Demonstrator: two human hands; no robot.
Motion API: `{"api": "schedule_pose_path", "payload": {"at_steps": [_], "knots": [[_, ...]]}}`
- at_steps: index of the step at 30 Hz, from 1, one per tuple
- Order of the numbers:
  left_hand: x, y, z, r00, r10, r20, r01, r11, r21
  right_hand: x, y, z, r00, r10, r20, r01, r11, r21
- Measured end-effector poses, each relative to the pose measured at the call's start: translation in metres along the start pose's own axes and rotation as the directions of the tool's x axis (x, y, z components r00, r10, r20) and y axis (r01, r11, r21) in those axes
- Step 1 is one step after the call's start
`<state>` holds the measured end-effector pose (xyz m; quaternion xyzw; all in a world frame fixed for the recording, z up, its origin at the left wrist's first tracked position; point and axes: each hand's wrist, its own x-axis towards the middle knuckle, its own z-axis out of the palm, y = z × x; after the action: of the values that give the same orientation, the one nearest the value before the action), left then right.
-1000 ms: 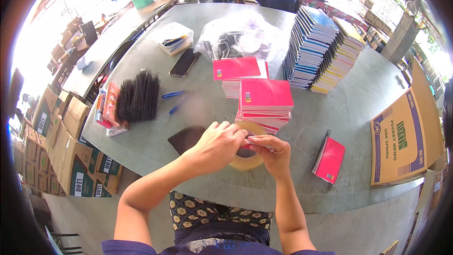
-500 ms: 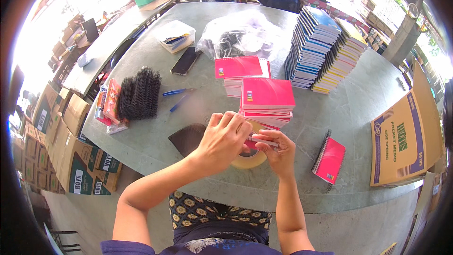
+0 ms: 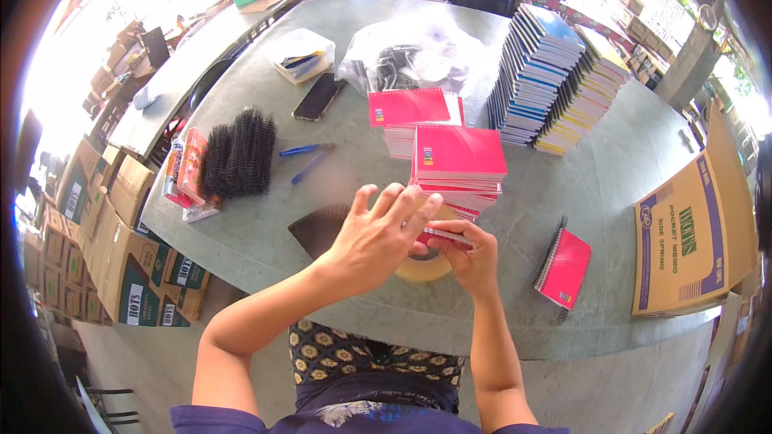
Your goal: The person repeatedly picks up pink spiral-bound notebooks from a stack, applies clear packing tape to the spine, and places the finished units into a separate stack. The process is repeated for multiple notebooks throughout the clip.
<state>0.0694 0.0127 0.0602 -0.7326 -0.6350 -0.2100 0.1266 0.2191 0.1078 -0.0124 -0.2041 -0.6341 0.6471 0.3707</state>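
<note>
I see a thin pink notebook (image 3: 452, 235) just over a yellowish tape roll (image 3: 426, 272), pinched in the right hand (image 3: 474, 255); the left hand (image 3: 374, 229) fans its fingers at the notebook's end, and I cannot tell whether it grips. The grey surface (image 3: 482, 321) carries 1 tub (image 3: 308, 74) of slim items and 1 clear bag (image 3: 438, 52) with dark pieces, with cardboard boxes (image 3: 129, 249) farther left.

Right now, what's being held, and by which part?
Apparently a thin pink notebook, pinched at its right end by the right grip; the left grip is at its left end, its hold hidden.
</note>
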Motion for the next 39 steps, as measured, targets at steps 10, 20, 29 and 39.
{"api": "schedule_pose_path", "payload": {"at_steps": [10, 20, 29, 39], "knots": [[0.003, -0.002, -0.003, 0.999, -0.016, 0.044, 0.013, 0.998, 0.068, 0.001, -0.009, 0.009, 0.993, -0.082, -0.079, 0.08, 0.996, -0.035], [0.001, -0.002, 0.005, 0.999, 0.021, 0.035, -0.022, 0.999, 0.032, -0.001, -0.007, -0.009, 0.999, -0.012, -0.049, 0.009, 0.999, -0.047], [0.008, 0.0, 0.003, 0.993, 0.082, 0.09, -0.09, 0.992, 0.087, -0.001, 0.016, -0.011, 0.992, -0.129, -0.013, 0.129, 0.987, 0.1], [0.009, -0.001, 0.007, 0.999, 0.034, 0.042, -0.036, 0.998, 0.046, -0.002, 0.009, -0.006, 0.994, -0.095, -0.059, 0.101, 0.991, 0.09]]}}
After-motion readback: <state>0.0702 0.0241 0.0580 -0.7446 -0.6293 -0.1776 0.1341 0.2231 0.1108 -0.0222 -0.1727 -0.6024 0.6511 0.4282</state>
